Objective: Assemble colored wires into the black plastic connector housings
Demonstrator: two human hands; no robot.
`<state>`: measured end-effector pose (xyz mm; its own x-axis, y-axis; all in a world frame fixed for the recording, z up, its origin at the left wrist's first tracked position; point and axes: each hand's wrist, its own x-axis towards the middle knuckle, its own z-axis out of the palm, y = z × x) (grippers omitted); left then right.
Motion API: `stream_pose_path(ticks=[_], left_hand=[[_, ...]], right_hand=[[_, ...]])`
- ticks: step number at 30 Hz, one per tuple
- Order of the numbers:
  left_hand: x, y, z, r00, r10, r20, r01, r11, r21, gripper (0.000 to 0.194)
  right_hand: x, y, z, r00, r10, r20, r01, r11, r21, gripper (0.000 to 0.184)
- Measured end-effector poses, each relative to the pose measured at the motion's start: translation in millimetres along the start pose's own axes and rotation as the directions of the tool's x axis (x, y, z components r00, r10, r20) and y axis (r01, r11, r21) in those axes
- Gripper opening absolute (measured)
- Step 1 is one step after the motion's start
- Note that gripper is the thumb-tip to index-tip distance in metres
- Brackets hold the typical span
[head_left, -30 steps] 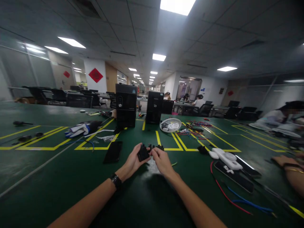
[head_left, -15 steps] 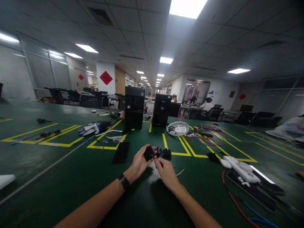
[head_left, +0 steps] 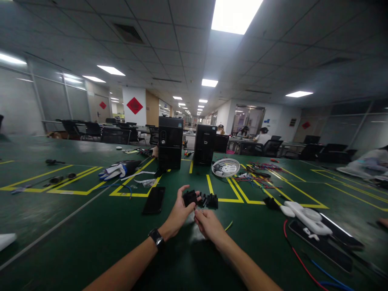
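My left hand, with a black watch on its wrist, holds a small black plastic part pinched between thumb and fingers, a little above the green table. My right hand sits just below and right of that part, fingers curled together near it; whether they hold anything is hidden. Several more small black parts lie on the table just beyond both hands. A short yellow-green wire piece lies right of my right hand.
A black phone lies left of my hands. Two black computer towers stand farther back beside a white fan grille. White housings, a dark flat panel and red and blue wires lie at right. Gloves lie at left. People sit far right.
My left hand has stayed closed on the black part. My right hand drew back from the part and dropped slightly toward me. The camera shifted, so the table scene slid a little.
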<state>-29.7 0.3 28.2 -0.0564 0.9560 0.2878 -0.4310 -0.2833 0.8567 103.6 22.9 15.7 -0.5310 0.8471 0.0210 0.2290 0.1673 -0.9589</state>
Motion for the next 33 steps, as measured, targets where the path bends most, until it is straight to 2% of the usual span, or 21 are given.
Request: stream_pose_path(ticks=[6,9,12,15,17,19,21,23,29,33], left_hand=[[-4.0,4.9,2.4,0.998,-0.035,0.049,0.034,0.999,0.022,0.062],[-1.6,2.6,6.9,0.999,-0.052,0.017,0.053,0.994,-0.095,0.066],[3.0,-0.1,14.0,0.998,-0.038,-0.052,0.025,0.971,-0.237,0.073],[3.2,0.9,19.1,0.993,-0.046,-0.112,0.015,0.965,-0.262,0.080],[0.3,3.3,19.0,0.994,-0.031,-0.108,0.009,0.981,-0.196,0.079],[-3.0,5.6,16.0,0.998,0.018,-0.063,-0.020,0.999,-0.044,0.075],[-5.0,6.5,11.8,0.998,0.060,-0.001,-0.060,0.989,0.134,0.071],[-5.7,5.3,8.3,0.996,0.076,0.043,-0.084,0.966,0.245,0.068],[-9.8,-1.5,7.8,0.999,0.037,0.004,-0.037,0.964,0.264,0.067],[-10.1,1.6,9.8,1.000,0.023,0.005,-0.023,0.970,0.243,0.065]], right_hand=[[-3.1,-7.0,1.2,1.000,-0.013,0.025,0.014,0.999,-0.046,0.042],[-5.4,-21.2,-2.4,1.000,-0.023,0.014,0.024,0.994,-0.102,0.039],[-6.2,-27.5,-4.3,0.990,-0.110,-0.082,0.094,0.979,-0.181,0.037],[-3.7,-18.5,-3.8,0.968,-0.217,-0.128,0.173,0.942,-0.289,0.039],[-1.7,-11.0,-4.0,0.974,-0.211,-0.086,0.179,0.943,-0.281,0.040],[-1.2,-8.2,-5.4,0.987,-0.156,-0.034,0.143,0.961,-0.239,0.041],[-2.6,-10.6,-7.2,0.996,-0.093,-0.010,0.089,0.972,-0.218,0.041],[-5.0,-14.5,-8.2,0.998,-0.062,0.001,0.061,0.976,-0.211,0.042],[-5.1,-8.6,-5.6,0.996,-0.088,0.032,0.093,0.978,-0.185,0.044],[-0.5,-2.4,-7.5,0.996,-0.083,0.021,0.086,0.985,-0.149,0.044]])
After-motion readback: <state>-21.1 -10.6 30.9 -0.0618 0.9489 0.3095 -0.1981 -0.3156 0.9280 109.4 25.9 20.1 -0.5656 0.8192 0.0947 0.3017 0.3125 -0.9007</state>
